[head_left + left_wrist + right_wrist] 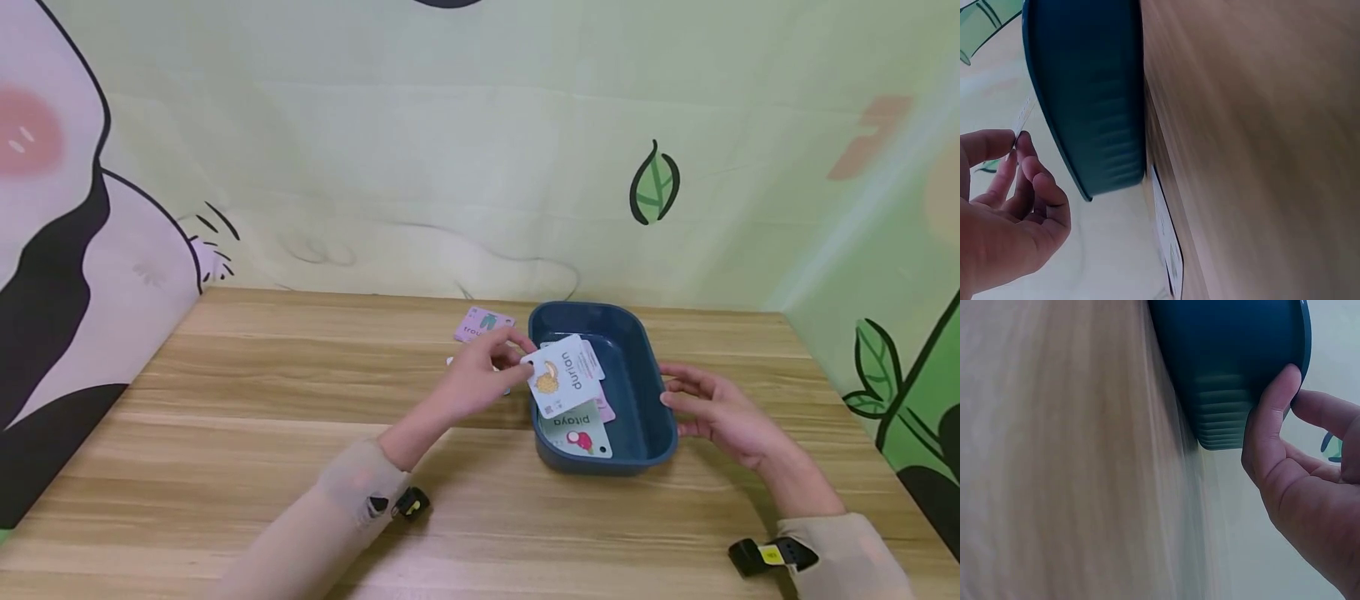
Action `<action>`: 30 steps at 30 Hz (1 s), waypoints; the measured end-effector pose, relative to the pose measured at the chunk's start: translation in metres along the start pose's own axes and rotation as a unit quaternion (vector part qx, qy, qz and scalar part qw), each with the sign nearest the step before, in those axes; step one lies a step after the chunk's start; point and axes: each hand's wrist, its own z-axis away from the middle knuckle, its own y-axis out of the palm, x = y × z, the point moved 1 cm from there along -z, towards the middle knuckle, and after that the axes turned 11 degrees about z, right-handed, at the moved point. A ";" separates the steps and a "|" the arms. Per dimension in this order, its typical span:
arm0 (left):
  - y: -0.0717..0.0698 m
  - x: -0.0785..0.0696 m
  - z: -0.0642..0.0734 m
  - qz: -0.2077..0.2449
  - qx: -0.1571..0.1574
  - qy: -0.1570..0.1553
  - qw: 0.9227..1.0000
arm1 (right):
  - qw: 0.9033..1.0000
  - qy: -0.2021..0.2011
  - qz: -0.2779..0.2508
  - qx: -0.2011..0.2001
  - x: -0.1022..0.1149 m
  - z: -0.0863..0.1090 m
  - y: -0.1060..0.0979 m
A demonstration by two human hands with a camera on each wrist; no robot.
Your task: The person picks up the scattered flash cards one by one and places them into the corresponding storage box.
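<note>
My left hand (480, 375) pinches a white durian card (562, 382) by its edge, between thumb and fingers. The card is tilted above the left part of a dark blue plastic bin (633, 417). In the left wrist view the card (1023, 119) shows nearly edge-on beside the bin (1085, 94). Under it inside the bin lie a pitaya card (577, 433) and other partly covered cards. With its fingertips my right hand (723, 412) touches the bin's right rim; in the right wrist view a finger (1269, 412) rests along the outer wall.
Behind my left hand a purple card (480, 323) lies on the wooden table (262, 417), left of the bin. Another card is mostly hidden by that hand. A printed wall sheet (450, 167) rises at the table's back edge.
</note>
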 end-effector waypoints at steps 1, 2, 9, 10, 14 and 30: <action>0.002 0.000 -0.001 -0.006 0.005 0.006 1.000 | 1.000 0.000 0.000 0.000 0.000 0.000 0.000; 0.004 -0.001 -0.001 -0.015 0.010 0.013 1.000 | 1.000 0.000 -0.001 0.000 0.000 0.000 0.000; 0.012 -0.001 -0.005 -0.096 0.043 0.035 0.994 | 1.000 0.008 0.000 -0.004 0.000 0.000 0.000; 0.013 -0.001 -0.005 -0.105 0.049 0.035 0.993 | 1.000 0.008 0.000 -0.004 0.000 0.000 0.000; 0.016 -0.001 -0.006 -0.124 0.065 0.036 0.990 | 1.000 0.009 0.000 -0.004 0.000 0.000 0.000; 0.010 0.003 -0.008 -0.176 0.039 0.053 0.982 | 1.000 0.004 -0.005 -0.005 0.001 0.001 0.000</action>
